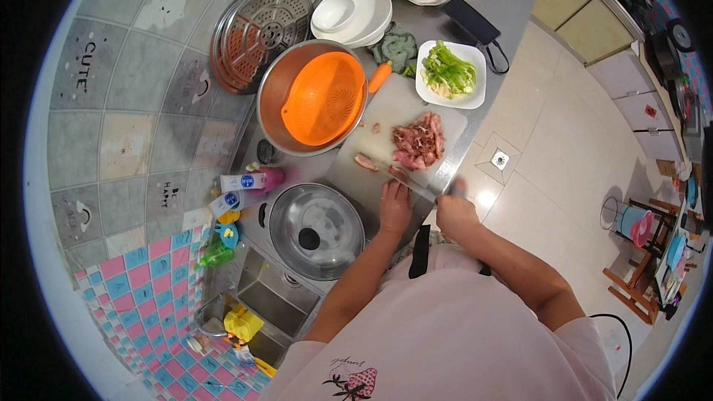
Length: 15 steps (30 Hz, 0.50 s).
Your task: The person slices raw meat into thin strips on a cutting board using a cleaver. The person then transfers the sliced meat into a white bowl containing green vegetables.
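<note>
My right hand (457, 216) is closed round the handle of a kitchen knife (415, 185), its blade pointing up and left over the near part of a white cutting board (365, 175). My left hand (396, 205) presses a small piece of meat (396, 171) against the board beside the blade. One cut slice of meat (366, 162) lies left of the knife. Beyond it rests a heap of sliced meat (420, 142). A square white dish (478, 86) of chopped green vegetables (450, 71) overlaps the board's far edge, and a carrot (380, 77) lies at its far left corner.
Left of the board stand a steel bowl (267, 122) holding an orange colander (323, 100) and a glass lid (317, 231). Steamer racks (270, 33), white plates (379, 8), a green cloth (396, 47) and a phone (472, 19) lie farther back. A sink (278, 295) is at lower left.
</note>
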### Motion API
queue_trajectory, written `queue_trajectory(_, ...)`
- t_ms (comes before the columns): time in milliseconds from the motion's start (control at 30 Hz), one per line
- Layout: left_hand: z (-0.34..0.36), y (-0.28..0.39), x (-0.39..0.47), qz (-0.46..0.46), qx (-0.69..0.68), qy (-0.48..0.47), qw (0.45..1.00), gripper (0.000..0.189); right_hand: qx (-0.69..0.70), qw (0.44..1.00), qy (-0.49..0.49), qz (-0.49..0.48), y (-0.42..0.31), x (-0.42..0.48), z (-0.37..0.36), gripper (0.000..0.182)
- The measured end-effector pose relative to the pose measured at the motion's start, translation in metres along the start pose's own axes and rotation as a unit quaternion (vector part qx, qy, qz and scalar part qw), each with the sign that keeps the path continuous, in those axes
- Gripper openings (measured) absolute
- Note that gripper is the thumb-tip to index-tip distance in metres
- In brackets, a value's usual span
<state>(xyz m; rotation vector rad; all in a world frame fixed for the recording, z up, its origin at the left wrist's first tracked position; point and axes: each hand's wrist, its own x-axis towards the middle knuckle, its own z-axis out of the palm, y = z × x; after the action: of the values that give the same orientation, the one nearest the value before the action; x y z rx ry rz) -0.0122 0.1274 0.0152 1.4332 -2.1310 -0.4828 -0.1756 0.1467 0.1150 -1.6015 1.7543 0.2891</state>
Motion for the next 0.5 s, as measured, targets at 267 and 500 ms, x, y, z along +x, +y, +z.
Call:
queue_trajectory(267,0.002,-0.006,0.000,0.010,-0.006,0.002,1.000,0.034,0.010,0.999,-0.036,0.017,-0.015,0.021,0.001,0.018)
queue_trajectory(500,-0.001,-0.001,0.001,0.011,-0.027,-0.009,1.000,0.035,0.009,1.000,-0.008,-0.020,-0.012,0.035,0.023,0.021)
